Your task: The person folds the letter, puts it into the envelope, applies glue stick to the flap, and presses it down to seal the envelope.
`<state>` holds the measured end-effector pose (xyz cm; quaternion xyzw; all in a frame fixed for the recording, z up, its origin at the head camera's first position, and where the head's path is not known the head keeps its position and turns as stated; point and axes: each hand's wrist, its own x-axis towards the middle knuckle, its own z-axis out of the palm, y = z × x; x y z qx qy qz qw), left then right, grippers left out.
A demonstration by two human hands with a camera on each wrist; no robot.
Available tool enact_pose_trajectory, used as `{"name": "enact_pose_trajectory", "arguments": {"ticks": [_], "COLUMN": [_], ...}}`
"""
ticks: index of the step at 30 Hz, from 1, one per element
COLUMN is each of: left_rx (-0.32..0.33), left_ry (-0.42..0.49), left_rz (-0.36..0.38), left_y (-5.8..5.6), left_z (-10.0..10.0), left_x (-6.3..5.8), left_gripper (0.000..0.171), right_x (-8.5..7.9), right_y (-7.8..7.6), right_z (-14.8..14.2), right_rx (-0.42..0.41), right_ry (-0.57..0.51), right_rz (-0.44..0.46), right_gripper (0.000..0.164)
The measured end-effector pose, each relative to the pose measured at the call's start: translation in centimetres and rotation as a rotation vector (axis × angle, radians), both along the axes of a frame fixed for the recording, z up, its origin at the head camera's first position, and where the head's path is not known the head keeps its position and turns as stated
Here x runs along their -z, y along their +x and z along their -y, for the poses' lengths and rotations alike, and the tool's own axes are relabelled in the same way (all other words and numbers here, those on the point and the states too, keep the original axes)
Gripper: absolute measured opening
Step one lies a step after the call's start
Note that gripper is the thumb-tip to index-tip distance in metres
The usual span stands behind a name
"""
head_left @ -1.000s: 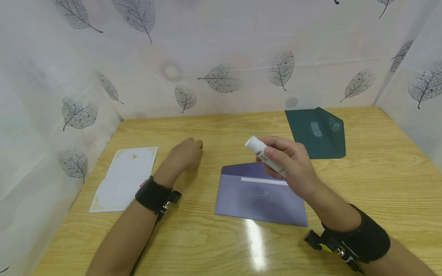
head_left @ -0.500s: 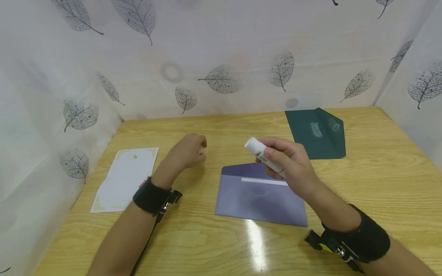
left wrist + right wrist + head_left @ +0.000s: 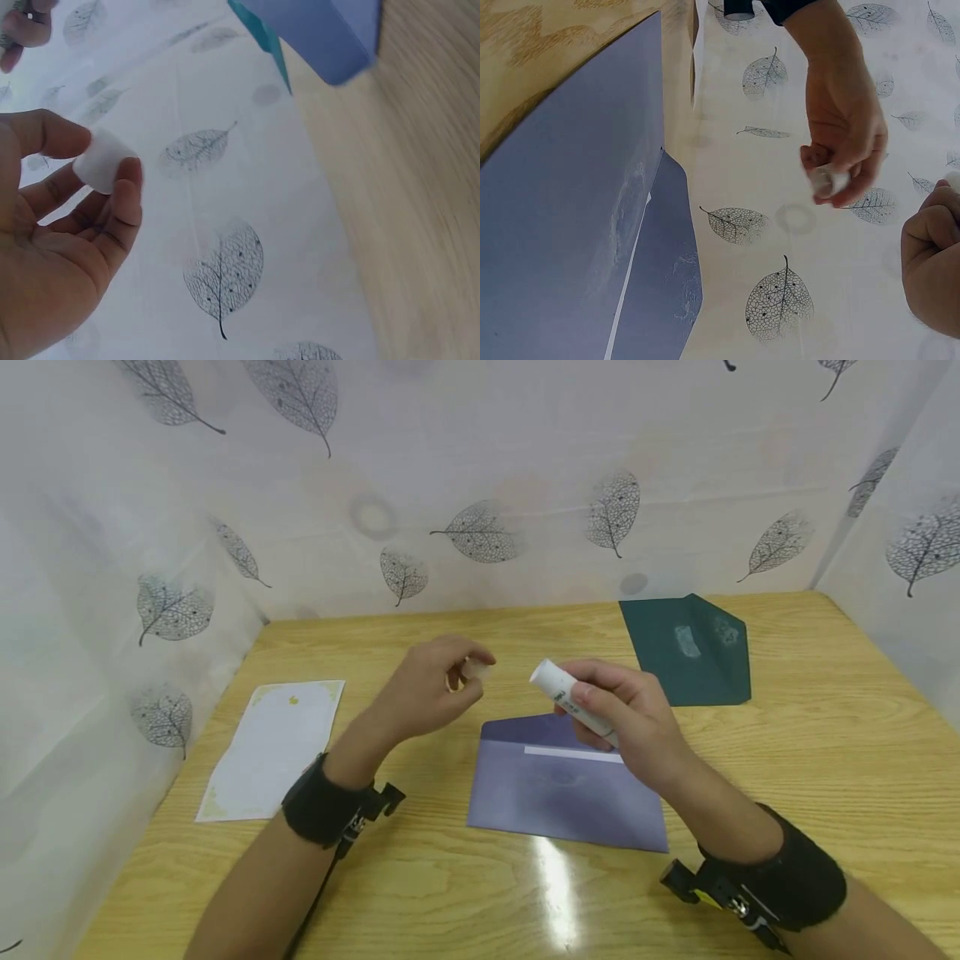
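Note:
A white glue stick (image 3: 561,687) is in my right hand (image 3: 637,710), tilted with its top end up and to the left, above the purple envelope (image 3: 555,802). My left hand (image 3: 420,689) pinches a small white cap (image 3: 103,161) between thumb and fingertips, off the table and a short gap left of the glue stick. The right wrist view also shows the cap (image 3: 829,181), its hollow side partly visible. The envelope lies with its flap folded back; a white strip of paper edge (image 3: 573,754) shows at its mouth, and whitish smears mark its body and flap.
At the far right a dark green envelope (image 3: 720,672) lies with whitish patches on it. A white sheet with gold corner decoration (image 3: 277,743) lies on the left, partly behind the left wrist. A leaf-patterned white curtain (image 3: 525,443) surrounds the table's back and sides.
My left hand has risen from the table and moved right toward the glue stick, and the cap in its fingers has come into sight. The right hand has barely moved.

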<state>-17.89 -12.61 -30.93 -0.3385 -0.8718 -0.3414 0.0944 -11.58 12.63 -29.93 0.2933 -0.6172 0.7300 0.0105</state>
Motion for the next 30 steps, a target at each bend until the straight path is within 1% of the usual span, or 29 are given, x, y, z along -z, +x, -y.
{"name": "enact_pose_trajectory", "arguments": {"ticks": [2, 6, 8, 10, 13, 18, 21, 28, 30], "left_rx": [0.023, 0.09, 0.123, 0.146, 0.173, 0.233, 0.268, 0.296, 0.316], "left_ry": [0.093, 0.302, 0.379, 0.433, 0.494, 0.572, 0.603, 0.649, 0.662], "left_rz": [0.04, 0.17, 0.23, 0.274, 0.32, 0.346, 0.35, 0.375, 0.376], "left_y": [0.4, 1.3, 1.7, 2.0, 2.4, 3.0, 3.3, 3.9, 4.1], "left_z": [-0.2, -0.6, -0.8, -0.9, -1.2, -1.5, -1.8, -2.1, -2.1], "left_x": [-0.4, -1.1, -1.3, -1.6, -1.9, -2.1, -2.3, -2.6, -2.7], "left_gripper": [0.027, 0.022, 0.021, 0.02, 0.02, 0.023, 0.024, 0.026, 0.026], "right_x": [0.0, 0.0, 0.0, 0.0, 0.1, 0.2, 0.3, 0.3, 0.3], "right_y": [0.0, -0.1, -0.1, 0.0, 0.0, 0.0, 0.0, 0.0, 0.0], "right_z": [0.0, 0.0, 0.0, 0.0, 0.0, 0.0, 0.1, 0.2, 0.2], "right_rx": [-0.008, -0.015, -0.01, -0.011, -0.014, -0.041, -0.061, -0.094, -0.092], "right_ry": [0.0, 0.007, 0.021, 0.032, 0.052, 0.061, 0.069, 0.096, 0.112], "right_rz": [-0.003, -0.009, -0.008, -0.007, -0.011, -0.018, -0.022, -0.039, -0.043], "right_gripper": [0.038, 0.038, 0.038, 0.038, 0.037, 0.037, 0.036, 0.036, 0.036]}}
